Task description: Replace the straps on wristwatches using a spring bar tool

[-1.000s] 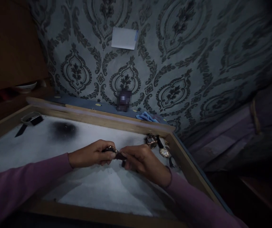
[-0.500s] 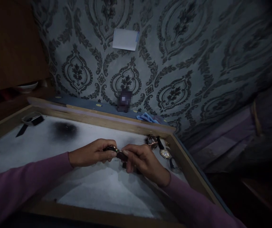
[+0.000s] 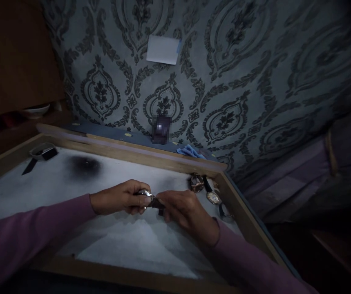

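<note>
A wristwatch (image 3: 145,192) with a shiny round case and a dark strap is held above the white bottom of a wooden-sided tray (image 3: 123,152). My left hand (image 3: 124,198) pinches the case between thumb and fingers. On the other side, my right hand (image 3: 186,208) has its fingers closed on the dark strap (image 3: 157,203) close to the case. Part of the strap is hidden by the right fingers. The watch face cannot be made out clearly.
In the tray's right corner lie a rose-gold watch (image 3: 196,183), a gold watch with black strap (image 3: 213,198) and another dark-strapped watch (image 3: 225,212). A clear container (image 3: 42,150) sits back left. Beyond the rim lies a blue cloth (image 3: 190,151).
The watch case has turned in my left hand and now catches more light. My right fingers have straightened and shifted along the strap.
</note>
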`<state>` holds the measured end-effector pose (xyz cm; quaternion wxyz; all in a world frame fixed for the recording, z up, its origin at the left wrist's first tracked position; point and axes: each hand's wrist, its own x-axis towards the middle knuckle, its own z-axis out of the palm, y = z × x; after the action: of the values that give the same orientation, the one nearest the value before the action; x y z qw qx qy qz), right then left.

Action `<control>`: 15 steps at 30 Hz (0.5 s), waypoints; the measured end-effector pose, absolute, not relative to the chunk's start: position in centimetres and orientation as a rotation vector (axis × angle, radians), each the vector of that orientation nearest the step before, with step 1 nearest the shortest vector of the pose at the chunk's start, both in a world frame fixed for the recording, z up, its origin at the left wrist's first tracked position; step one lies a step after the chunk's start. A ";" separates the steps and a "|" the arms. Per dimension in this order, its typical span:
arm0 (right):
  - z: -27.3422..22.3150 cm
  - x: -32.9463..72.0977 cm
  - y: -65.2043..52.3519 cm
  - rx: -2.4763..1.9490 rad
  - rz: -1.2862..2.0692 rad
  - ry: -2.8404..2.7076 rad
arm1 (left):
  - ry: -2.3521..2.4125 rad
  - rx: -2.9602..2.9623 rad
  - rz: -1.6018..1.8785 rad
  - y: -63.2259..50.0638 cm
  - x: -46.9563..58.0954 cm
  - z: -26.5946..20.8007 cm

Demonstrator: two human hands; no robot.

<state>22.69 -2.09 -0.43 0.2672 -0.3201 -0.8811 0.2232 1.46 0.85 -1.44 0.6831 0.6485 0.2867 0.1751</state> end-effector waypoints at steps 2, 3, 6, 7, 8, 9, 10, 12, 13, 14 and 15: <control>-0.5 22.7 -2.1 -0.855 0.587 -2.377 | 0.656 1.391 0.386 0.9 1.5 -1.6; -0.6 22.7 -2.1 -0.854 0.591 -2.371 | 0.662 1.378 0.385 0.9 1.5 -1.6; -0.7 22.7 -2.0 -0.891 0.667 -2.332 | 0.678 1.433 0.387 1.0 1.5 -1.4; -0.8 22.7 -2.0 -0.919 0.702 -2.316 | 0.675 1.469 0.394 1.0 1.5 -1.4; -0.8 22.7 -1.9 -0.949 0.733 -2.301 | 0.671 1.505 0.405 1.1 1.5 -1.3; -0.9 22.7 -1.8 -0.974 0.757 -2.286 | 0.664 1.536 0.415 1.1 1.5 -1.2; -0.9 22.7 -1.7 -0.985 0.771 -2.277 | 0.656 1.559 0.426 1.2 1.5 -1.1; -0.9 22.9 -1.4 -0.986 0.774 -2.276 | 0.647 1.588 0.435 1.2 1.5 -1.0; -0.9 22.9 -1.3 -0.981 0.769 -2.283 | 0.647 1.595 0.435 1.2 1.5 -1.0; -0.9 23.0 -1.2 -0.979 0.766 -2.292 | 0.648 1.599 0.434 1.2 1.5 -1.0; -0.9 23.0 -1.2 -0.981 0.767 -2.301 | 0.648 1.604 0.430 1.2 1.5 -1.0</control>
<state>23.04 -1.17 -0.86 0.2597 -0.3620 -0.8494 0.2830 1.54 1.16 -0.97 0.6283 0.7001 0.2828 0.1875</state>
